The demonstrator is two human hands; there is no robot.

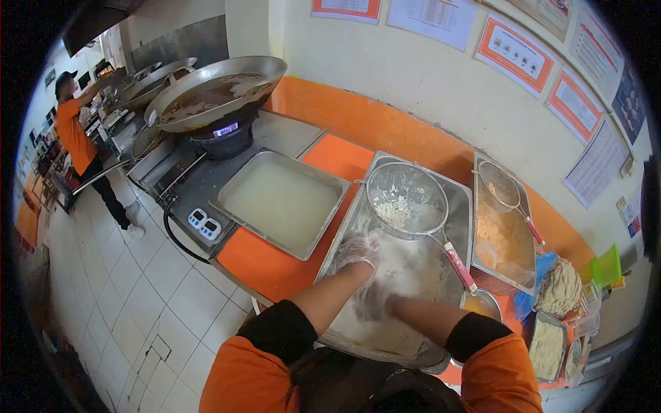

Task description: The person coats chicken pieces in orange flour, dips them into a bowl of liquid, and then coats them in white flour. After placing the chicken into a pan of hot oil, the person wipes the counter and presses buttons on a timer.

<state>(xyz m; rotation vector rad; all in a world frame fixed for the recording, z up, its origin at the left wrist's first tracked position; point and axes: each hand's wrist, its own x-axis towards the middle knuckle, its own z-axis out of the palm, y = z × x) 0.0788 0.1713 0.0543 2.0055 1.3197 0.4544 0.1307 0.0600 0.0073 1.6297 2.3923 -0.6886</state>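
Both my hands wear clear plastic gloves and are in a deep steel tray (456, 199) of white flour (413, 268). My left hand (358, 250) is at the tray's left side, close to the wall, its fingers not clearly visible. Nearer to me, my right hand (374, 301) is low over the flour and smeared by motion. I cannot make out anything held in either hand. A round wire strainer (407, 199) with a red-and-white handle (459, 267) rests across the far part of the tray, with white clumps in its mesh.
To the left stands a tray of cloudy liquid (282, 203), with two timers (204, 224) beside it. A large wok (217, 96) holds dark oil. On the right are an orange-crumb tray (502, 237), a smaller strainer (498, 186) and dough (563, 289). A co-worker (76, 134) stands far left.
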